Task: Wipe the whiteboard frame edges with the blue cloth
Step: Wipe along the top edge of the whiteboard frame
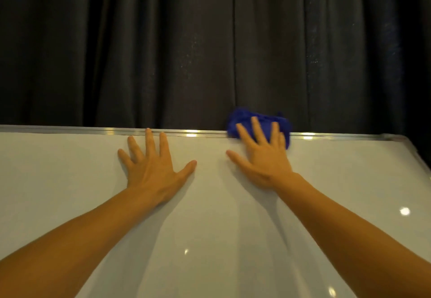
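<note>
While most of the crumpled blue cloth (242, 117) hides under the flat, spread right hand (261, 155), it sits on the silver metal frame (93, 130) atop the one white glossy whiteboard (70, 181). The left hand (151, 167) lies open on the board, holding nothing. Both forearms are cut off below.

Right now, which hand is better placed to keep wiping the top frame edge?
Right hand: it presses the cloth on the frame. Left hand lies flat on the board, empty.

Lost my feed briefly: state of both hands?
Left hand: open, flat on the whiteboard.
Right hand: open, pressing the blue cloth on the top frame edge.
</note>
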Action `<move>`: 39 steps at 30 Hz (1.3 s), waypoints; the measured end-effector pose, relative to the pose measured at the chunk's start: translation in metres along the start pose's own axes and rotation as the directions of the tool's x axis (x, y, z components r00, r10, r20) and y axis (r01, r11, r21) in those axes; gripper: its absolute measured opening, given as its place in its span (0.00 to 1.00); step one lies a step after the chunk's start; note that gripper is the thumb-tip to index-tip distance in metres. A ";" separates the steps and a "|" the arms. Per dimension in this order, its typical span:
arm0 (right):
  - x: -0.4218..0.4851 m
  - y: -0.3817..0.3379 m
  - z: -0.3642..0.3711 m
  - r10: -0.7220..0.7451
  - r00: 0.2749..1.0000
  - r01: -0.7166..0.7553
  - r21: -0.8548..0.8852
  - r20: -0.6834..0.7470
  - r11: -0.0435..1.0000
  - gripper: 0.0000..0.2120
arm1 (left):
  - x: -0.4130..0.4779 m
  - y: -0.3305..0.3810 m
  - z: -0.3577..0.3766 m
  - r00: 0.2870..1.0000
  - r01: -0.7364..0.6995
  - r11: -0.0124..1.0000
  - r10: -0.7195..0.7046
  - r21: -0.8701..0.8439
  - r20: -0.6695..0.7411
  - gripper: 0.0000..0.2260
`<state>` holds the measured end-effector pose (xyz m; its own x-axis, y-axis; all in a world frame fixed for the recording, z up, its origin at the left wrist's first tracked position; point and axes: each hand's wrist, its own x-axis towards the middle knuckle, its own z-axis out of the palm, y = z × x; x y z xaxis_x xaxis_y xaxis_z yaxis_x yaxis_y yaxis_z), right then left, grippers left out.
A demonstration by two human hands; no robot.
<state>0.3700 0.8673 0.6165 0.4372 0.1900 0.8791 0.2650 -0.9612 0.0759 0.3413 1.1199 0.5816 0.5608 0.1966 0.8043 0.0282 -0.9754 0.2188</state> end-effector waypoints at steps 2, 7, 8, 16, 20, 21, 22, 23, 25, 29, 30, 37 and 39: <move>0.002 0.003 -0.004 0.162 0.986 -0.163 0.004 0.037 0.987 0.43 | -0.002 0.016 0.001 1.000 0.019 1.000 -0.019 -0.010 0.013 0.51; 0.005 -0.034 -0.005 -0.050 0.997 0.045 0.075 0.064 0.996 0.44 | 0.001 0.069 0.002 0.991 0.133 0.989 -0.134 0.065 0.012 0.51; 0.002 -0.030 -0.007 -0.096 0.994 0.092 0.061 0.053 0.994 0.42 | 0.003 0.075 0.001 0.987 0.162 0.984 -0.162 0.071 0.002 0.52; -0.029 0.104 -0.034 0.303 0.952 -0.304 0.040 0.045 0.952 0.37 | -0.003 0.093 0.006 0.998 0.029 1.000 -0.029 -0.005 -0.052 0.52; -0.019 0.058 -0.027 0.134 0.988 -0.140 0.080 0.071 0.987 0.39 | -0.006 0.134 0.006 1.000 0.006 1.000 -0.006 -0.022 -0.013 0.51; -0.019 0.048 -0.025 0.045 0.996 -0.052 0.085 0.075 0.995 0.39 | -0.007 0.145 0.005 1.000 -0.010 1.000 0.009 -0.010 -0.009 0.50; -0.019 0.044 -0.026 -0.025 0.997 0.019 0.079 0.078 0.997 0.39 | -0.008 0.155 0.004 1.000 -0.024 1.000 0.024 0.007 -0.001 0.50; -0.021 0.048 -0.028 -0.073 0.994 0.068 0.060 0.079 0.996 0.38 | -0.009 0.162 0.004 0.999 -0.035 0.999 0.035 0.025 0.005 0.50; -0.024 0.075 -0.034 -0.096 0.993 0.097 -0.019 0.068 0.995 0.35 | -0.014 0.171 0.006 0.998 -0.059 0.997 0.059 0.039 0.006 0.50; -0.029 0.144 -0.053 0.424 0.902 -0.427 0.028 0.078 0.904 0.35 | -0.026 0.168 0.015 0.992 -0.127 0.992 0.128 -0.027 0.013 0.52; -0.028 0.149 -0.056 0.523 0.846 -0.531 0.075 0.100 0.844 0.36 | -0.028 0.167 0.015 0.990 -0.137 0.990 0.138 -0.027 0.016 0.52; -0.027 0.094 -0.036 0.014 0.986 -0.024 0.064 0.164 0.998 0.40 | -0.030 0.168 0.010 0.995 -0.080 0.997 0.080 0.003 0.053 0.53; -0.032 0.120 -0.040 -0.042 0.987 0.039 0.023 0.155 0.999 0.37 | -0.031 0.163 0.010 0.993 -0.102 0.995 0.102 -0.011 0.054 0.53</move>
<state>0.3534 0.7382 0.6164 0.5533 0.2587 0.7918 0.3016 -0.9483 0.0991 0.3362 0.9539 0.5868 0.6047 0.0902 0.7913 -0.0379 -0.9892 0.1417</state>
